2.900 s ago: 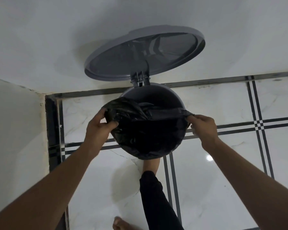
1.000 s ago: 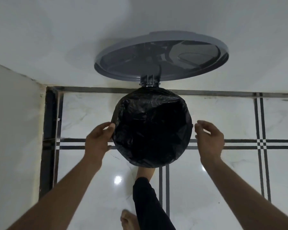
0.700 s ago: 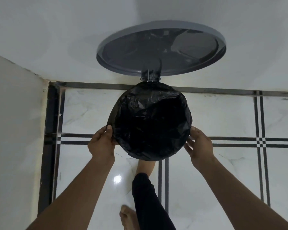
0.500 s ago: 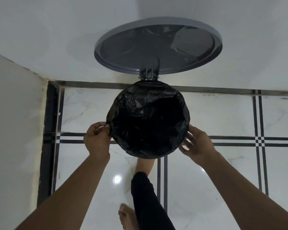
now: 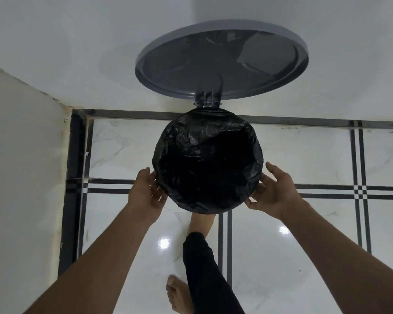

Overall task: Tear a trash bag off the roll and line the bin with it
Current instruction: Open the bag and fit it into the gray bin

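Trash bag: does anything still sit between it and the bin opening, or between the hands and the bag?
Nothing visible. The trash bag lies over the bin's mouth, the lid raised clear; left hand and right hand meet its sides.

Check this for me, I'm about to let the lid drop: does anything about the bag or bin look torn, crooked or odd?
Nothing stands out. The black trash bag is wrinkled but covers the whole rim, with no tear showing. The grey lid stands open on its hinge. Both the left hand and right hand touch the bag's sides.

Bag (image 5: pixel 208 164) in bin, lid (image 5: pixel 221 62) raised behind.
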{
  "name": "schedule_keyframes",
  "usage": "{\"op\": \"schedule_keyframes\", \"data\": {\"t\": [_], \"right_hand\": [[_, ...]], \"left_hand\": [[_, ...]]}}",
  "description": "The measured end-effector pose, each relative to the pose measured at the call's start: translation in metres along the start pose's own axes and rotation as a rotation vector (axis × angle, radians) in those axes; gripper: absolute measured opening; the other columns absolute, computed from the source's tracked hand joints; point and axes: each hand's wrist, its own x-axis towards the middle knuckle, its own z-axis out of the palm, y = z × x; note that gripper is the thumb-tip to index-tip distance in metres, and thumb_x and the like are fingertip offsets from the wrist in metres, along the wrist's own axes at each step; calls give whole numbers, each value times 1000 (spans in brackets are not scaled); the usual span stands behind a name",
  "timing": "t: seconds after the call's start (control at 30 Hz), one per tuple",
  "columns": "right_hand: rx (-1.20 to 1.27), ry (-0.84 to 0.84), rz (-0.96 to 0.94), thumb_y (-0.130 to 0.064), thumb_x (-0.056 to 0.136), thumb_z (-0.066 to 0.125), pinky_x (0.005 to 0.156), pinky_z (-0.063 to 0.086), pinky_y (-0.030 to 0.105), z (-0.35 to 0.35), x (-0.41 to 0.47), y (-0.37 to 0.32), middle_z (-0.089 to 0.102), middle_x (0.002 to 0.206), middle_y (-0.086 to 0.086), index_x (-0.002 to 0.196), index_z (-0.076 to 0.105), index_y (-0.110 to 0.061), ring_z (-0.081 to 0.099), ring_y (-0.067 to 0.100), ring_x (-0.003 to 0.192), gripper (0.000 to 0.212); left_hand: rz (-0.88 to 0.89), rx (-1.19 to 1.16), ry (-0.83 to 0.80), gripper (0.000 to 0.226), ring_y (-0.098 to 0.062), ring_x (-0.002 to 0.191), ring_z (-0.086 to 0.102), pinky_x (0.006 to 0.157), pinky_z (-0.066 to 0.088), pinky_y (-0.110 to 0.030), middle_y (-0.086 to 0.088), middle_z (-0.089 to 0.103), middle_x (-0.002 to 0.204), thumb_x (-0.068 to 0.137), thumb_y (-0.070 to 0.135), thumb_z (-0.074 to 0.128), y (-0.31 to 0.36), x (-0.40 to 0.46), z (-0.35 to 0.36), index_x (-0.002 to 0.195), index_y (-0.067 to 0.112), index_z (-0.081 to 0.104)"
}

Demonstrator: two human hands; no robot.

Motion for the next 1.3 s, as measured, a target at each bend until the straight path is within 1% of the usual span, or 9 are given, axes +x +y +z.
{"op": "schedule_keyframes", "data": {"t": [0.1, 0.33, 0.47, 0.53, 0.6, 0.77, 0.9, 1.13, 1.3], "right_hand": [[24, 23, 18, -51, 94, 59, 97, 46, 52, 1, 2, 1, 66, 98, 4, 99, 72, -14, 60, 25, 100, 39], [-80, 142, -36, -44, 97, 57, 89, 49, 42, 4, -4, 4, 69, 89, 2, 97, 69, -15, 64, 22, 92, 31], [-539, 661, -747, -27, 93, 58, 84, 46, 30, 22, -23, 21, 70, 97, -4, 91, 67, -22, 67, 24, 98, 11], [-765, 479, -1126, -18, 90, 62, 82, 50, 27, 43, -29, 38, 73, 97, -2, 98, 73, -22, 70, 20, 93, 15], [-1114, 194, -1230, -15, 87, 66, 87, 53, 25, 68, -14, 55, 75, 101, 2, 104, 79, -19, 71, 19, 91, 21], [-2035, 13, -537, -38, 98, 52, 115, 43, 41, 126, 79, 57, 54, 150, 17, 151, 52, -19, 50, 39, 138, 56], [-2202, 15, -148, -43, 108, 41, 123, 32, 43, 129, 160, 39, 36, 166, 15, 160, 39, -15, 39, 35, 150, 59], [-2316, 100, 5, -38, 109, 44, 122, 35, 46, 114, 230, 42, 32, 169, 14, 163, 32, -13, 38, 35, 150, 61], [-2424, 87, -231, -21, 109, 40, 115, 44, 43, 122, 201, 46, 53, 154, 18, 145, 57, -6, 53, 34, 139, 43]], "left_hand": [[-71, -40, -51, 31, -21, 90, 65, 83, 61, -36, -6, 63, 104, 97, 42, 62, 4, -4, 5, 110, 16, 72], [-29, 24, -94, 32, -20, 77, 73, 71, 59, -34, -6, 72, 95, 102, 41, 55, 10, -7, 11, 104, 13, 70], [-69, 60, -71, 35, -18, 85, 63, 76, 51, -35, 0, 68, 95, 99, 49, 53, 9, -11, 8, 102, 19, 71], [-72, 42, -79, 36, -17, 83, 63, 74, 49, -34, 1, 69, 92, 99, 50, 53, 7, -14, 9, 104, 19, 70], [-58, 35, -79, 37, -17, 81, 63, 72, 48, -33, 2, 69, 88, 99, 50, 52, 6, -15, 10, 104, 17, 69], [-31, 23, -97, 38, -19, 87, 63, 82, 48, -33, 1, 70, 88, 98, 49, 53, 8, -8, 12, 102, 16, 71], [-40, -14, -128, 36, -20, 88, 64, 78, 49, -35, -1, 69, 91, 97, 46, 55, 6, 3, 5, 105, 15, 70], [-30, -50, -177, 32, -20, 83, 58, 78, 48, -35, -1, 64, 82, 95, 43, 57, 16, 21, -3, 101, 13, 67], [0, -6, -164, 28, -19, 88, 63, 80, 51, -34, -1, 68, 93, 93, 42, 64, 16, 14, -3, 102, 17, 71]]}}
